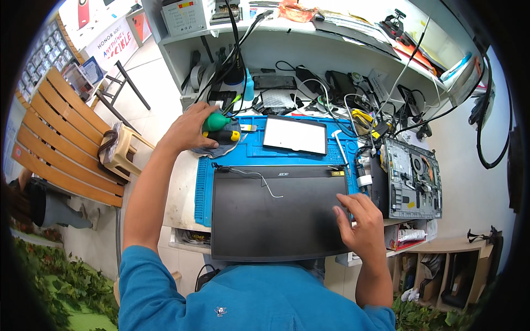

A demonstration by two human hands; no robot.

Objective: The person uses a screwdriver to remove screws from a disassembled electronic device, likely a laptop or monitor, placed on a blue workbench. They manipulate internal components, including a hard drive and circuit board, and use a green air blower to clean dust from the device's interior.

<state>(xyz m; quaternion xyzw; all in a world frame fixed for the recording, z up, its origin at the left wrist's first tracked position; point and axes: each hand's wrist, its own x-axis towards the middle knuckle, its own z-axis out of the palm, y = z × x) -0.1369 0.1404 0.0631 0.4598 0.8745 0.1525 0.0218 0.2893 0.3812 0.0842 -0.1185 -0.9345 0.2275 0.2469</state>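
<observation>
A dark laptop screen panel (279, 215) lies in front of me, partly on the blue repair mat (204, 187), its lower edge toward my body. A thin white cable (265, 181) trails loosely over its top part. My left hand (190, 129) reaches to the mat's far left corner, thumb and fingers apart around a green rubber bulb (216, 122) and a yellow-and-black screwdriver handle (223, 135). Both rest on a grey cloth (221, 149); whether the fingers touch them is hard to see. My right hand (362, 223) is at the panel's right edge, fingers loosely bent, thumb apart, holding nothing.
Behind the panel, a white-faced rectangular screen part (295, 135) lies on the mat beside a white-handled tool (340, 144). An opened laptop chassis (414, 179) stands at right. Tangled cables, a blue bottle (248, 85) and a shelf (265, 30) fill the back. A wooden chair (69, 140) is left.
</observation>
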